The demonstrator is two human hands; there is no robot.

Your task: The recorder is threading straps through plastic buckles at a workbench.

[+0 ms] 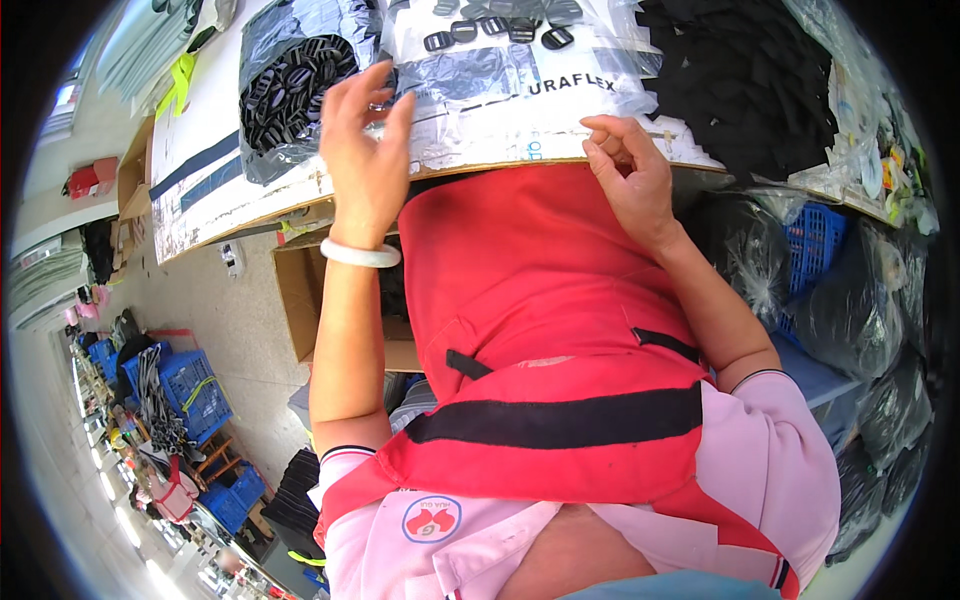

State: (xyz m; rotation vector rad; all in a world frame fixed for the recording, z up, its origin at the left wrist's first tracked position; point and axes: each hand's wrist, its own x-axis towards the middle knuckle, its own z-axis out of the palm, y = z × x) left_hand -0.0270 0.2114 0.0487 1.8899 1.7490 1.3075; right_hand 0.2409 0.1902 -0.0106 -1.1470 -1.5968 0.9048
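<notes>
Two bare hands hover at the near edge of a workbench (250,195), above a red fabric panel (530,300) that hangs from the bench edge down over the person's lap, toward six o'clock. The left hand (365,160), at eleven o'clock with a smooth pale bangle (360,255) on its wrist, is raised with palm turned inward and fingers loosely spread, gripping nothing that shows. The right hand (630,175), at one o'clock, curls its fingertips together as if pinching something small; whether it holds anything I cannot tell. The red panel looks like woven cloth, crossed by a broad black strip (560,420) and two short black tabs, probably draped so that its upper end lies within reach of both hands. On the bench, clear crinkled plastic bags (290,90) hold flat black oval buckles (300,80), glossy and hard, heaped close by; loose buckles (500,28) lie at twelve o'clock, and a soft black fabric pile (745,80) at two.
</notes>
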